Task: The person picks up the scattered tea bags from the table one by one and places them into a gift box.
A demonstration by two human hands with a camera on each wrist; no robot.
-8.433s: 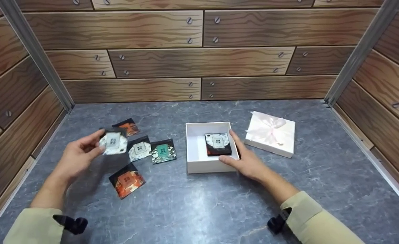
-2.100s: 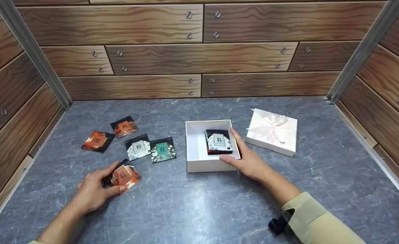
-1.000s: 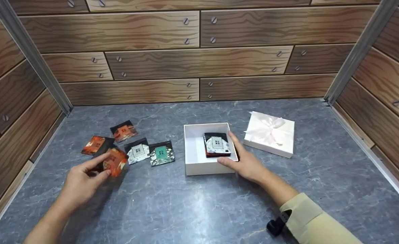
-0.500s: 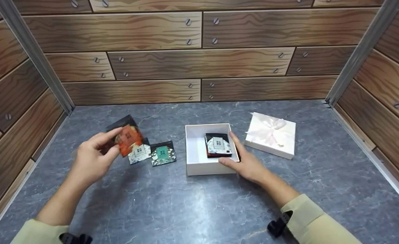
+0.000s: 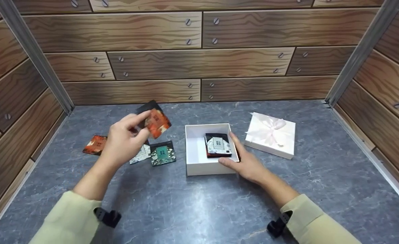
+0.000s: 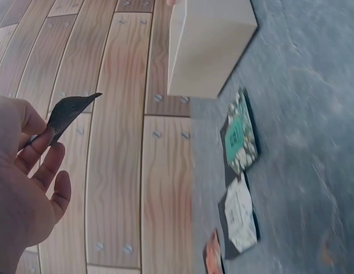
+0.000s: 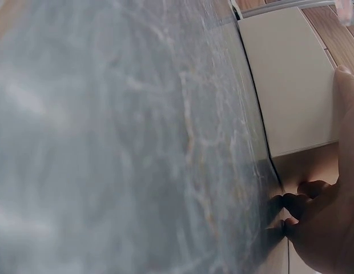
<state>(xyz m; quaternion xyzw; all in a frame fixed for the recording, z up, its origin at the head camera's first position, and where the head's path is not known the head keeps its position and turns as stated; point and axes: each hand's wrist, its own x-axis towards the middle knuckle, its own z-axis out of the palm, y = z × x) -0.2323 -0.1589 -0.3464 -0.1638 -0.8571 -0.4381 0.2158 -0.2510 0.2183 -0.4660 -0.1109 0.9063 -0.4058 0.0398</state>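
My left hand (image 5: 126, 139) pinches an orange-and-black sachet (image 5: 159, 123) between thumb and fingers, raised above the table left of the box. In the left wrist view the sachet's dark back (image 6: 68, 114) shows. My right hand (image 5: 252, 166) grips the near right corner of an open white box (image 5: 206, 168), thumb at the front rim, other fingers along the right side. Inside the box, toward the right, sachets lie stacked with a white-and-black sachet (image 5: 218, 145) on top. On the table lie a green sachet (image 5: 163, 153), a white one partly behind my left hand, and an orange sachet (image 5: 94, 145) farther left.
A white lid (image 5: 270, 135) with a pale pink ribbon bow rests to the right of the box. The grey marbled table (image 5: 172, 203) is bounded by wood-patterned walls (image 5: 199, 62) at the back and both sides.
The white sachet held earlier now tops the stack in the box. Since then, my left hand has picked up the front orange sachet and carried it up and right. The right hand stays.
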